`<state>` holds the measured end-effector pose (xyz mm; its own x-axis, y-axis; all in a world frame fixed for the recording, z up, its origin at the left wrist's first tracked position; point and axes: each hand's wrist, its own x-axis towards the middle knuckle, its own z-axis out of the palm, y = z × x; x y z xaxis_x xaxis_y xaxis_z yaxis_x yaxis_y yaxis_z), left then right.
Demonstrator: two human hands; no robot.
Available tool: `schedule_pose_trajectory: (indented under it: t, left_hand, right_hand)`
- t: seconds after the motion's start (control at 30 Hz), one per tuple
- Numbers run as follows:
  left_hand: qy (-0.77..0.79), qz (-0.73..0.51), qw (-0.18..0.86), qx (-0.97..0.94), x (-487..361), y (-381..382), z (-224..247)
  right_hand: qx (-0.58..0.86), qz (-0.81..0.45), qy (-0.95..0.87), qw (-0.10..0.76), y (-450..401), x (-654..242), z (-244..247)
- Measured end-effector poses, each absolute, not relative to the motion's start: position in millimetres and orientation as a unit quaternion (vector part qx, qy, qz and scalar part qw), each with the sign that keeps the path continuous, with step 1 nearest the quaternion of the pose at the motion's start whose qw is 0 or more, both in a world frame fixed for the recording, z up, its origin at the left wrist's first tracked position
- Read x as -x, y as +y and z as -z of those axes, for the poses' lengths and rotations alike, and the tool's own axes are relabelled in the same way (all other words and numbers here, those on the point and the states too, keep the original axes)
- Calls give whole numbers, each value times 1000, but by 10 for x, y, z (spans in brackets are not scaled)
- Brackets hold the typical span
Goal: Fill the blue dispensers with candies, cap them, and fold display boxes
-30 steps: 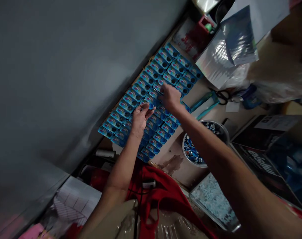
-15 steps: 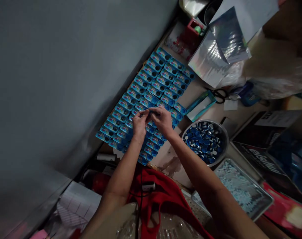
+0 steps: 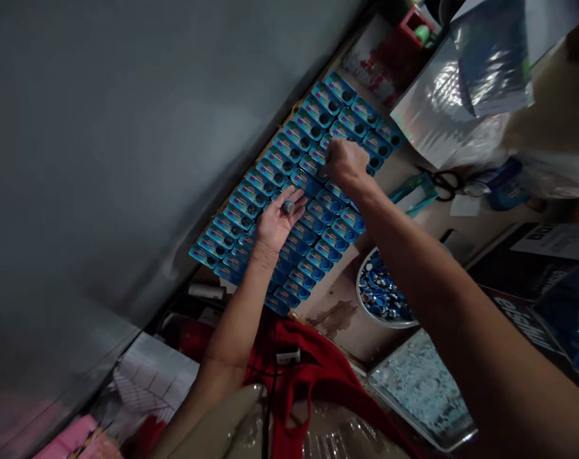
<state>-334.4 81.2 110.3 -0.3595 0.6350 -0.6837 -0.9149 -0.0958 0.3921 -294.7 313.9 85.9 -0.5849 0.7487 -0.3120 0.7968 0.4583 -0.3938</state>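
Note:
Rows of blue printed cases (image 3: 253, 190), each with a round recess, lie side by side on the table. My left hand (image 3: 278, 220) is palm up above the middle rows, fingers spread, with a small round silver-and-blue piece (image 3: 288, 206) resting on it. Farther up and to the right, my right hand (image 3: 346, 162) is over the cases with its fingers bent downward; its fingertips are mostly hidden, and whatever they hold cannot be made out. Some recesses look dark, while others nearer me show blue discs.
To the right are a round bowl (image 3: 385, 299) of small blue and silver pieces, a clear tray (image 3: 425, 389) of pale bits, scissors (image 3: 446, 185), a blue-green frame (image 3: 416, 194) and plastic sheets (image 3: 490, 64). A grey wall (image 3: 127, 127) borders the left side.
My hands were together over the cases and are now apart. The right has moved up and right; the left has opened, showing a small round piece. The view has shifted slightly.

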Motion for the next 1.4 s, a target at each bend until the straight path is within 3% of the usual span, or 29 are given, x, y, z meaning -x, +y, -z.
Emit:
schedule_pose_trajectory:
  t: [0.17, 0.23, 0.33, 0.4, 0.47, 0.7, 0.93, 1.23, 1.4]
  left_hand:
    - [440, -733, 495, 154, 3283, 801, -1164]
    - [479, -743, 447, 134, 3231, 769, -1196]
    - [539, -743, 389, 77, 3145, 711, -1214]
    - [570, -729, 378, 33, 3102, 687, -1225]
    - [589, -715, 377, 6, 3089, 681, -1251]
    - [578, -700, 419, 1, 3291, 687, -1321]
    - [589, -691, 419, -15, 3649, 810, -1188]
    - [507, -692, 514, -21, 3810, 771, -1055]
    - [490, -708, 509, -5, 3778, 693, -966]
  right_hand:
    - [-451, 269, 850, 45, 3019, 2921, -1068]
    - [-446, 303, 842, 4, 2727, 2814, -1197]
    - [-411, 517, 749, -54, 2232, 2599, -1268]
    - [-379, 656, 651, -48, 2004, 2485, -1234]
    - [-362, 713, 600, -31, 1900, 2426, -1172]
    - [-300, 586, 752, -30, 1964, 2514, -1177]
    - [-337, 689, 636, -85, 2182, 2907, -1212]
    - [-372, 757, 536, -37, 2154, 2860, -1106]
    - [-339, 702, 613, -132, 1984, 2793, -1056]
